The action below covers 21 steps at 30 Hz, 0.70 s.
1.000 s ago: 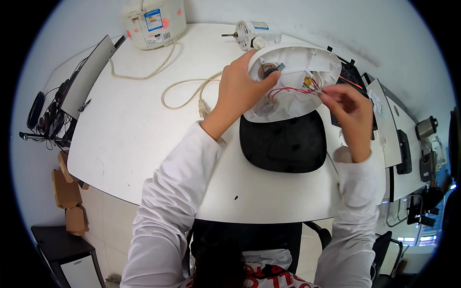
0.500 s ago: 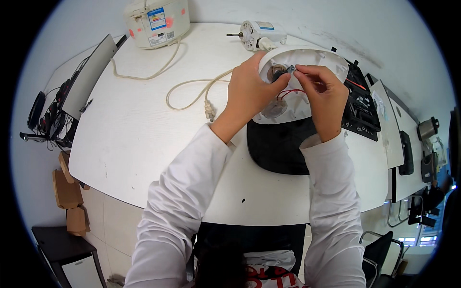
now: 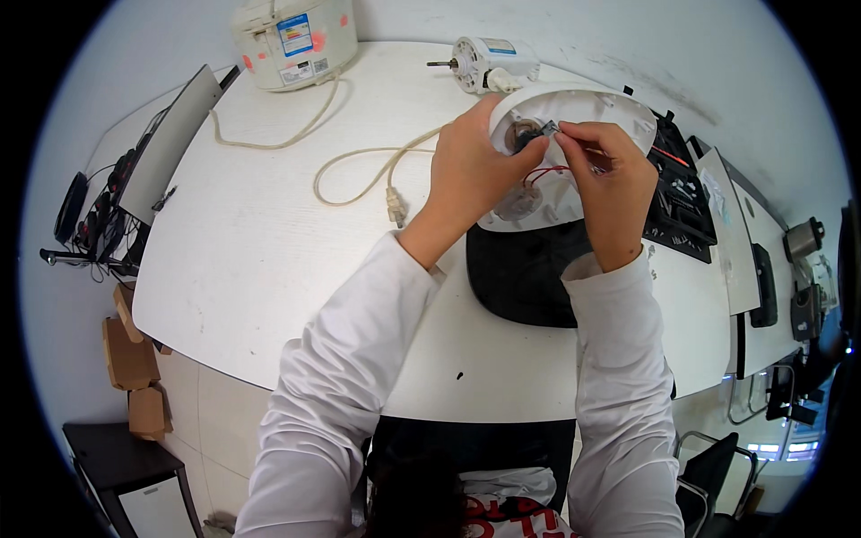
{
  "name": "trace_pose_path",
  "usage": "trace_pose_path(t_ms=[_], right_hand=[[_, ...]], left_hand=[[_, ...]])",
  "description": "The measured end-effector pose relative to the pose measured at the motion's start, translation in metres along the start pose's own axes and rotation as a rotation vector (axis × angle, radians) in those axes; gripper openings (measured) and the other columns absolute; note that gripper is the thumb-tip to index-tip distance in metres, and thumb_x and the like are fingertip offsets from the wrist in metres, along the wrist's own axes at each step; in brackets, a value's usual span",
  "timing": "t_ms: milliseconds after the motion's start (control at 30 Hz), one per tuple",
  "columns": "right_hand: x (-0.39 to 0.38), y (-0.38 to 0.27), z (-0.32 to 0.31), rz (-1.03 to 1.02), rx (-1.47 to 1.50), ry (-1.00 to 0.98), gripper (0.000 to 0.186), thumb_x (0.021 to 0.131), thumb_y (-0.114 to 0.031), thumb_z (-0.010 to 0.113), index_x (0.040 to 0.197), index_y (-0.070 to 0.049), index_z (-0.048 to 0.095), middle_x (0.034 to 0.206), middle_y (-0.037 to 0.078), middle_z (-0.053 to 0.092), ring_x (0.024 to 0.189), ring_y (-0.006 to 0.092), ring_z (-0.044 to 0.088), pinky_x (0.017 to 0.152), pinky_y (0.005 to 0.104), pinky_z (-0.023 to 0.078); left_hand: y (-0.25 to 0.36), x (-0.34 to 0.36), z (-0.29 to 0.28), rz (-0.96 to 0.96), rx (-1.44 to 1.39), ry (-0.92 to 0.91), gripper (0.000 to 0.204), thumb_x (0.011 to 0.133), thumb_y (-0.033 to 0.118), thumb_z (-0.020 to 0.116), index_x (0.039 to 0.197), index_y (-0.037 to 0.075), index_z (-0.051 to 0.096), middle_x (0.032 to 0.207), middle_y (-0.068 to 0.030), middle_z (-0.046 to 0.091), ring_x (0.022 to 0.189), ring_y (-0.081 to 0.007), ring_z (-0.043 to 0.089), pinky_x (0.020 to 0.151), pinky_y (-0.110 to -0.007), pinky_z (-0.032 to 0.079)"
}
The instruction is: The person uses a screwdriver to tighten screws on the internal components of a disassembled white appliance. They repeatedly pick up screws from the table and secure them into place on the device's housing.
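Head | left hand (image 3: 473,166): thumb inward, clamping shell (image 3: 556,206) | right hand (image 3: 614,184): pinching apparently metal part (image 3: 550,129)

The black tool case (image 3: 683,211) and white electric motor (image 3: 493,65) suggest a workshop.

On your table (image 3: 269,255): cooker (image 3: 296,45) at back left, motor (image 3: 491,65) to its right, housing (image 3: 610,102) before the motor, your left hand (image 3: 471,166) at its left rim, right hand (image 3: 614,175) over its inside, panel (image 3: 516,273) nearer you, plug (image 3: 395,208) left of your left wrist, toolbox (image 3: 686,197) right of both.
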State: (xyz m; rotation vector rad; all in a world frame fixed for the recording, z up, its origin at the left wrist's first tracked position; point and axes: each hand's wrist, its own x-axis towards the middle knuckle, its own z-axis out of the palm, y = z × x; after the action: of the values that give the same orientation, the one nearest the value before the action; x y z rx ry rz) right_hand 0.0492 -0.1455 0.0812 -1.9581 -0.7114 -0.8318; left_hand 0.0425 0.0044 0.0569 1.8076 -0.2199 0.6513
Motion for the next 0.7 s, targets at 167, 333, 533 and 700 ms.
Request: trace_pose_path(t_ms=[167,333,533,700], right_hand=[[0.0004,0.0007,0.0017,0.003,0.025,-0.003,0.012,0.079,0.000,0.070,0.091,0.000,0.068,0.083,0.006,0.067,0.072,0.0101,0.063,0.066,0.0226,0.052],[0.0013,0.0013,0.0045,-0.007,0.012,0.007,0.012,0.075,0.000,0.072,0.086,0.001,0.066,0.083,0.008,0.066,0.071,0.0172,0.065,0.065,0.0253,0.053],[0.0049,-0.0012,0.0065,0.038,-0.038,0.012,0.011,0.075,-0.003,0.073,0.080,-0.001,0.063,0.079,0.006,0.063,0.063,0.0158,0.061,0.060,0.0249,0.050],[0.0043,0.0041,0.0080,-0.047,0.029,0.019,0.012,0.075,-0.002,0.072,0.084,-0.003,0.065,0.083,0.006,0.063,0.067,0.0158,0.062,0.061,0.0246,0.051]], left_hand=[[-0.0027,0.0007,0.0003,0.026,0.011,0.012,0.038,0.074,0.020,0.076,0.104,0.001,0.062,0.088,-0.0083,0.069,0.076,-0.0153,0.065,0.070,-0.028,0.051],[-0.0024,0.0006,0.0001,0.043,-0.012,0.004,0.038,0.073,0.019,0.076,0.103,0.001,0.062,0.087,-0.0085,0.069,0.075,-0.0150,0.064,0.070,-0.028,0.051],[0.0005,0.0008,-0.0018,0.008,-0.019,-0.017,0.037,0.073,0.018,0.076,0.103,0.001,0.062,0.087,-0.0077,0.069,0.076,-0.0137,0.064,0.070,-0.027,0.050],[-0.0014,0.0012,0.0002,0.025,-0.014,-0.009,0.038,0.074,0.018,0.076,0.104,0.001,0.062,0.087,-0.0076,0.068,0.076,-0.0132,0.064,0.070,-0.027,0.051]])
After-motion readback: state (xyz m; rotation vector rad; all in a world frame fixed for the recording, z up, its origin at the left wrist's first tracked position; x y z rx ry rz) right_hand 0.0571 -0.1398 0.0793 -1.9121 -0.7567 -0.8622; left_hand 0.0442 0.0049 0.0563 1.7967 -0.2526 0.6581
